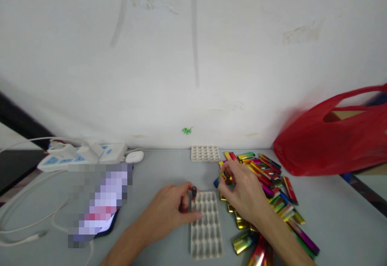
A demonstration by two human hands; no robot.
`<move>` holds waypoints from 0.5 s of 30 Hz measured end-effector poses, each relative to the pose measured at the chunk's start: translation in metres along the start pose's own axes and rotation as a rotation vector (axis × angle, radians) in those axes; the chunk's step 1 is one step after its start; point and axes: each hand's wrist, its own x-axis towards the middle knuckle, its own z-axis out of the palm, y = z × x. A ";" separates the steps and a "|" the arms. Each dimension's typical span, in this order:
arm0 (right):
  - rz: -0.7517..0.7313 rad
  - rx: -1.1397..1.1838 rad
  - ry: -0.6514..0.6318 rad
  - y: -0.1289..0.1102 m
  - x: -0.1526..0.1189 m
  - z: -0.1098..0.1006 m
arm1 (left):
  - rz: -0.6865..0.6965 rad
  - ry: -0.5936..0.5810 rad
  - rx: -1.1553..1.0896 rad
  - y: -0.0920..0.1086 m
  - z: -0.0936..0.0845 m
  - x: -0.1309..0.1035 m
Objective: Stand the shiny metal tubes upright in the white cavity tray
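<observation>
A pale tray of oval hollows (207, 231) lies on the table in front of me. My left hand (172, 207) is at its upper left corner, fingers curled around a small dark upright piece (194, 192) with a copper-coloured lower end. The thumb rests at the tray's left side. On the right, my right hand (240, 187) is closed in a pinch on a shiny blue-and-gold piece (217, 182) at the left edge of a pile of metallic coloured cases (273, 197). Its fingers partly hide that piece.
A second pale tray (205, 153) lies by the wall. To the left are a power strip (87, 155) with cables, a white earbud case (134, 157) and a phone (107, 227) with a blurred screen. A red bag (329, 141) stands at the right.
</observation>
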 end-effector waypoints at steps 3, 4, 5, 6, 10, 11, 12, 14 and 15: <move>-0.037 -0.048 -0.031 0.001 0.000 0.001 | -0.011 0.000 0.002 0.001 0.000 0.000; -0.051 -0.056 -0.040 0.002 -0.001 0.002 | -0.013 -0.002 0.002 0.001 0.000 0.000; -0.063 -0.061 -0.051 0.002 -0.001 0.003 | -0.012 -0.003 -0.001 0.001 0.000 0.000; -0.070 -0.064 -0.061 0.003 -0.002 0.004 | -0.013 -0.003 -0.004 0.001 0.000 0.000; -0.080 -0.080 -0.106 0.004 -0.003 0.006 | -0.008 -0.003 -0.002 -0.002 0.001 0.000; -0.080 -0.086 -0.112 0.004 -0.003 0.006 | -0.006 -0.001 0.001 -0.002 0.001 0.000; -0.082 -0.092 -0.116 0.003 -0.003 0.006 | -0.002 0.001 0.004 -0.003 0.002 0.000; -0.090 -0.108 -0.125 0.003 -0.002 0.005 | 0.004 0.009 0.004 -0.004 0.002 0.001; -0.096 -0.118 -0.133 0.002 -0.002 0.005 | 0.003 0.014 0.003 -0.004 0.002 0.001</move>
